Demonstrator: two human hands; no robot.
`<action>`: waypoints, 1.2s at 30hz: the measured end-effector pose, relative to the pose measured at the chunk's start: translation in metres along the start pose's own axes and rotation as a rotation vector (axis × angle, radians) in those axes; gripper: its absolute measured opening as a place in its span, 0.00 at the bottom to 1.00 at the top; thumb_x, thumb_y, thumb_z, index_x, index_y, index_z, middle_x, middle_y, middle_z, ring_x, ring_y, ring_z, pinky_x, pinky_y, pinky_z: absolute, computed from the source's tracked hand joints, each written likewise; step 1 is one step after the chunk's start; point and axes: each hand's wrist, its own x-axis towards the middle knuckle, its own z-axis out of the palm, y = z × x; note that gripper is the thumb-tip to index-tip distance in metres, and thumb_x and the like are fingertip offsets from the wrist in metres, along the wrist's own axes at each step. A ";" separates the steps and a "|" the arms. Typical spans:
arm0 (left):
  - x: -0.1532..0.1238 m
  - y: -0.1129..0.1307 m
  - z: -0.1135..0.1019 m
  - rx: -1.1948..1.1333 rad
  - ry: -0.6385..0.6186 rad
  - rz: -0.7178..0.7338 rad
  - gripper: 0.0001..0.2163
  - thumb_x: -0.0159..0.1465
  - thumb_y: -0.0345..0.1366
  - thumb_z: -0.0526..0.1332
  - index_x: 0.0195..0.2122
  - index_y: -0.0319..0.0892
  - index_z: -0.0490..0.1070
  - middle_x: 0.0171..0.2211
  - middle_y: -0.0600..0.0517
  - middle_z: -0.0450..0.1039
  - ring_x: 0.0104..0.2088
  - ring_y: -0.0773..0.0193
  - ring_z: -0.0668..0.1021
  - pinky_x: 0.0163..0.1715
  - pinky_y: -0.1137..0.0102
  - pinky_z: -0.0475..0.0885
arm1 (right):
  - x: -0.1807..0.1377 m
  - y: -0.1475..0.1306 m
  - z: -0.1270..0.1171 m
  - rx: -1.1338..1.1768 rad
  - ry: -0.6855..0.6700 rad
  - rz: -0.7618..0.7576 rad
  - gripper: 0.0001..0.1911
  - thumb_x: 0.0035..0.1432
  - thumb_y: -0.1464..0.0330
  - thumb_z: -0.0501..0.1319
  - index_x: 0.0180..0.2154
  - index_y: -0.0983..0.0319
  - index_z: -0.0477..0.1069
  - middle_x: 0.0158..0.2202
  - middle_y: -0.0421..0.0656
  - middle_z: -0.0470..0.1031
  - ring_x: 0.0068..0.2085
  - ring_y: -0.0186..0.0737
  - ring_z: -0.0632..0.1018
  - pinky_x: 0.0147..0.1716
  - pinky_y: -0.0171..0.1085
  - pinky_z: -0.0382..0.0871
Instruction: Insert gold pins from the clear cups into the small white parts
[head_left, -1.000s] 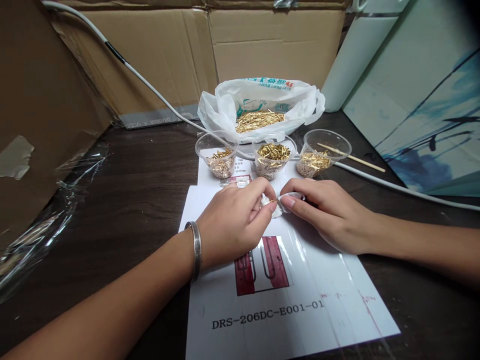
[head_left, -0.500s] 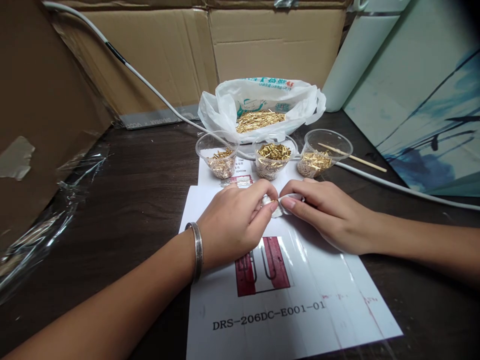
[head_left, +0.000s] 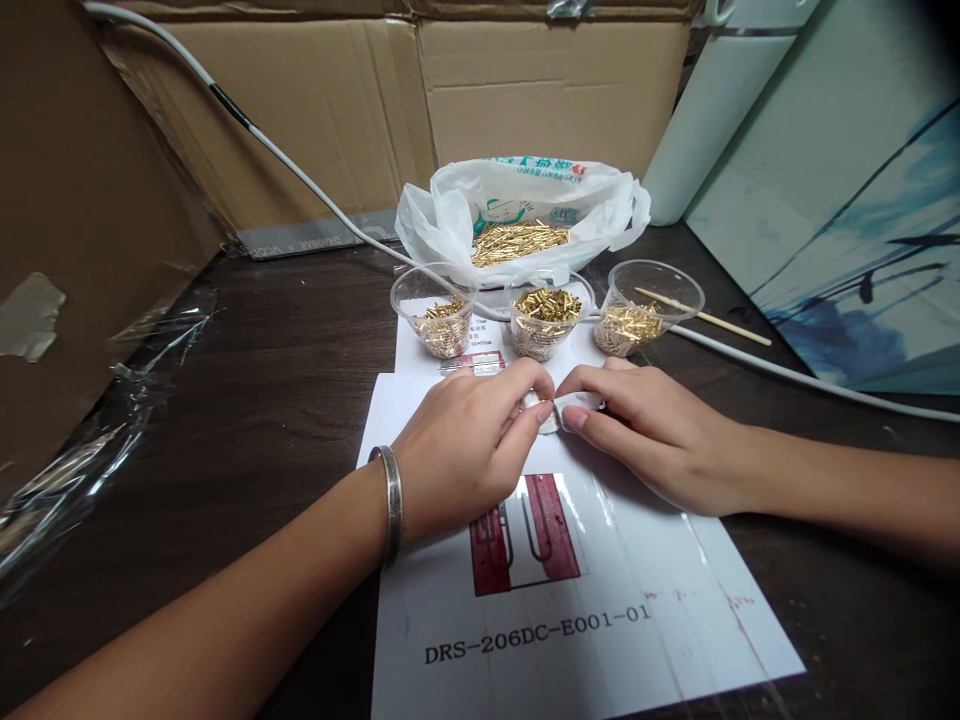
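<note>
My left hand and my right hand meet fingertip to fingertip over a white printed sheet on the dark table. Both are closed in a pinch on a small white piece, and a tiny gold part shows between the fingertips. A metal bangle sits on my left wrist. Just beyond the hands stand three clear plastic cups of gold pins: left cup, middle cup, right cup.
A white plastic bag holding more gold pins lies behind the cups. A wooden stick rests on the right cup. A white cable crosses the table. Cardboard boxes wall the back and left; crumpled clear film lies left.
My right hand's fingers have shifted slightly left, closing tighter against my left fingertips over the white piece. Nothing else has moved.
</note>
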 end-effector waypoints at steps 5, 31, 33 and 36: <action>0.000 0.000 0.000 0.012 0.005 -0.003 0.06 0.66 0.33 0.50 0.39 0.42 0.66 0.23 0.56 0.65 0.26 0.67 0.66 0.30 0.69 0.59 | 0.000 0.000 -0.001 -0.010 -0.024 -0.024 0.17 0.67 0.61 0.43 0.32 0.62 0.63 0.25 0.39 0.66 0.28 0.35 0.63 0.33 0.37 0.54; 0.000 0.002 -0.002 0.023 -0.051 -0.050 0.07 0.65 0.34 0.50 0.39 0.42 0.65 0.24 0.56 0.65 0.27 0.65 0.66 0.29 0.68 0.58 | 0.001 0.001 -0.004 0.137 0.064 -0.025 0.14 0.65 0.65 0.49 0.29 0.63 0.65 0.24 0.37 0.64 0.26 0.30 0.64 0.28 0.33 0.56; 0.001 0.002 -0.002 0.020 -0.056 -0.047 0.06 0.65 0.34 0.50 0.39 0.42 0.65 0.24 0.56 0.65 0.27 0.65 0.66 0.29 0.68 0.58 | 0.001 0.002 -0.003 0.135 0.065 -0.035 0.14 0.65 0.66 0.49 0.29 0.63 0.65 0.24 0.37 0.64 0.26 0.30 0.64 0.28 0.32 0.56; 0.001 0.002 -0.002 0.022 -0.059 -0.045 0.06 0.65 0.34 0.50 0.38 0.42 0.65 0.24 0.56 0.65 0.27 0.65 0.66 0.30 0.68 0.58 | 0.002 0.004 -0.001 0.134 0.076 -0.068 0.13 0.65 0.66 0.50 0.29 0.63 0.65 0.24 0.37 0.65 0.27 0.29 0.64 0.29 0.32 0.56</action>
